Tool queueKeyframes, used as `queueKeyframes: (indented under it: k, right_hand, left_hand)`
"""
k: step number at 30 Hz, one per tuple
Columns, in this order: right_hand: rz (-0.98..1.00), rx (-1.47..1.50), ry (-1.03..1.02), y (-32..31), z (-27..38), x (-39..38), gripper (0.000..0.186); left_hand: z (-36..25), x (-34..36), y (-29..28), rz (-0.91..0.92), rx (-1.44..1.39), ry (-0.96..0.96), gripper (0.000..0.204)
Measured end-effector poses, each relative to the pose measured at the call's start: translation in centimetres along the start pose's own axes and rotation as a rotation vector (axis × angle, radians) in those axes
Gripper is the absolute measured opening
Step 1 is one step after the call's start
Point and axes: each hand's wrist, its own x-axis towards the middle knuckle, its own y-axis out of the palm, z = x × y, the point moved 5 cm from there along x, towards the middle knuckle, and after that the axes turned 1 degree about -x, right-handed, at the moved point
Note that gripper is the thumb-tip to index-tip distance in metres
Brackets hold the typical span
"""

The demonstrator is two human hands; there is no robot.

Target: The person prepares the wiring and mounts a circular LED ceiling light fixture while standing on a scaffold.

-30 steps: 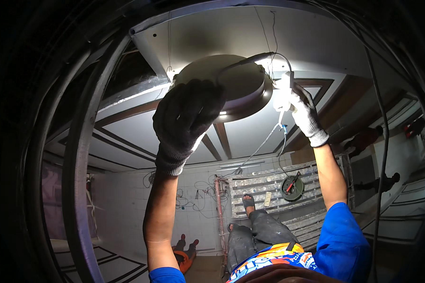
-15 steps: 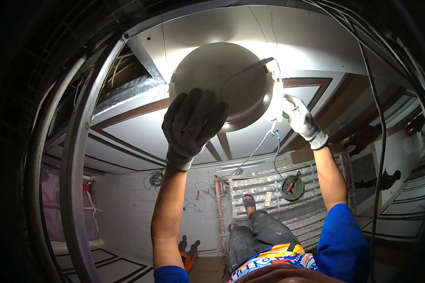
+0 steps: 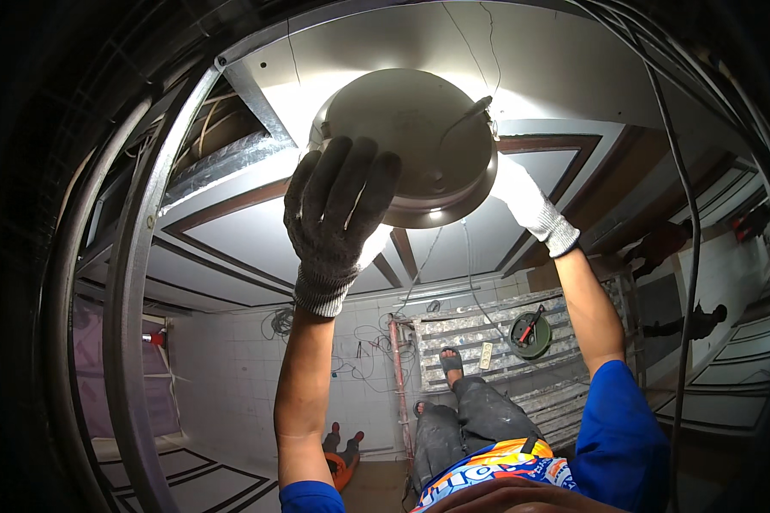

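A round, drum-shaped ceiling light (image 3: 415, 128) is held up overhead, its pale flat face toward me and strong light spilling round its far side. My left hand (image 3: 342, 192), in a dark-palmed knit glove, lies against its lower left edge, fingers stretched up over the face and slightly apart. My right hand (image 3: 524, 198), gloved too, is at the right rim; glare and the rim hide its fingertips. A short dark cable end (image 3: 477, 109) sticks out near the upper right edge. Beneath the light, a thin wire (image 3: 472, 269) hangs down.
White ceiling panel (image 3: 556, 73) spans the top. Metal framing (image 3: 150, 231) stands at left beside an opening. Loose cables (image 3: 691, 214) hang at right. Below are a slatted scaffold platform (image 3: 436, 329), a green tub with a red-handled tool (image 3: 530, 333), and another person (image 3: 340, 466) at lower left.
My right hand has shifted left from a bright white piece to the light's rim; that piece no longer shows. The light and left hand have moved slightly up, and the hanging wires have swung.
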Motion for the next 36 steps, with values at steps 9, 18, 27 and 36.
queueKeyframes:
  k: [9, 18, 27, 36]
  right_hand:
    - [-0.099, 0.034, 0.015, 0.1, 0.1, 0.2, 0.058]
    - [-0.04, -0.061, -0.05, 0.5, 0.9, 1.1, 0.057]
    - [-0.034, -0.468, -0.003, 3.3, 4.7, 2.6, 0.053]
    - [-0.156, -0.212, -0.065, 0.0, -0.2, 2.8, 0.05]
  left_hand:
    - [0.0, 0.1, -0.1, -0.023, -0.001, 0.019, 0.053]
    - [-0.7, 0.4, -0.2, -0.054, -0.045, 0.043, 0.061]
    - [-0.3, 0.1, 0.0, -0.064, -0.072, -0.024, 0.061]
    - [-0.5, 0.3, -1.2, -0.098, -0.086, -0.045, 0.052]
